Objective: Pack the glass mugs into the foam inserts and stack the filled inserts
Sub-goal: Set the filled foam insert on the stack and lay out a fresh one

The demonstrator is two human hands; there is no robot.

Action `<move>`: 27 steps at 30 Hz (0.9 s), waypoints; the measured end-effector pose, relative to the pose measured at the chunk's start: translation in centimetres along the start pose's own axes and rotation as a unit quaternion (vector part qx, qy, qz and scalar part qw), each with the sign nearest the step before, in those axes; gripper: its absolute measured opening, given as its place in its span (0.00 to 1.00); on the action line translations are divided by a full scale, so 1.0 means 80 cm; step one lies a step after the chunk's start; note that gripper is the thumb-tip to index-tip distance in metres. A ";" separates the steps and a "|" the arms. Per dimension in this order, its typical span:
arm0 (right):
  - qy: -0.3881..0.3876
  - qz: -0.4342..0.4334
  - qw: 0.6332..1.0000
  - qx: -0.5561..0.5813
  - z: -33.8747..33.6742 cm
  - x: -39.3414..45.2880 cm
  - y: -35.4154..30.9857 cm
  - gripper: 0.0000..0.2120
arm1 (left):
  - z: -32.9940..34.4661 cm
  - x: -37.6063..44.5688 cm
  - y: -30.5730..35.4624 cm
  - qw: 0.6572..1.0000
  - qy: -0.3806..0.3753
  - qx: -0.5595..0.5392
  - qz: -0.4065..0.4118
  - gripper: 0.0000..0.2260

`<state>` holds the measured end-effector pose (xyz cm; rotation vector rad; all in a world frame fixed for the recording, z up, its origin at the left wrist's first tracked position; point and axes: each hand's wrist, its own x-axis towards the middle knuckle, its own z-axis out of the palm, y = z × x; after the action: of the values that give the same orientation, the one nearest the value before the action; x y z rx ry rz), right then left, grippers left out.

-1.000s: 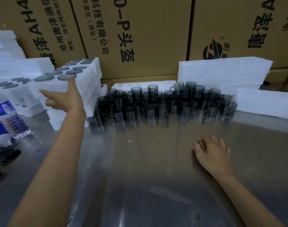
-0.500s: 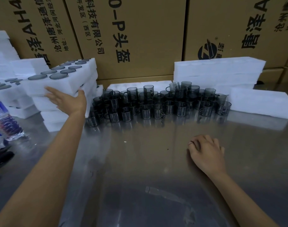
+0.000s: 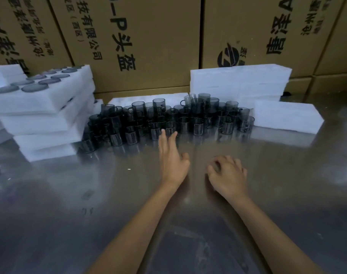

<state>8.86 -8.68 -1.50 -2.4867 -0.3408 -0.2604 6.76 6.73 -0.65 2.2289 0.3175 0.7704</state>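
Several dark smoked-glass mugs (image 3: pixel 168 117) stand crowded in rows at the back of the steel table (image 3: pixel 109 194). At the left, a stack of white foam inserts (image 3: pixel 44 119) rises, and its top insert (image 3: pixel 36 95) holds mugs whose round bases show. My left hand (image 3: pixel 171 159) reaches forward with straight fingers, its fingertips just short of the front mugs, holding nothing. On the table beside it rests my right hand (image 3: pixel 227 175), fingers loosely curled and empty.
More white foam blocks (image 3: pixel 239 82) are piled behind the mugs at the right, with one single block (image 3: pixel 287 115) lying in front of them. Another foam sheet (image 3: pixel 145 98) lies behind the mugs. Printed cardboard boxes (image 3: pixel 149 36) wall off the back.
My left hand has left the foam stack at the left and swung right to the middle, toward the front mugs. The view has shifted left; my right hand stays resting on the table.
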 end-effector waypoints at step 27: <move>-0.010 0.151 0.953 -0.264 -0.117 0.267 0.144 0.26 | 0.083 0.074 -0.002 0.968 -0.166 0.181 0.057 0.17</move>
<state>31.55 -19.42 5.29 -3.0199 0.1265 -0.2202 15.49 5.68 -1.84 2.6902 0.1744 0.4059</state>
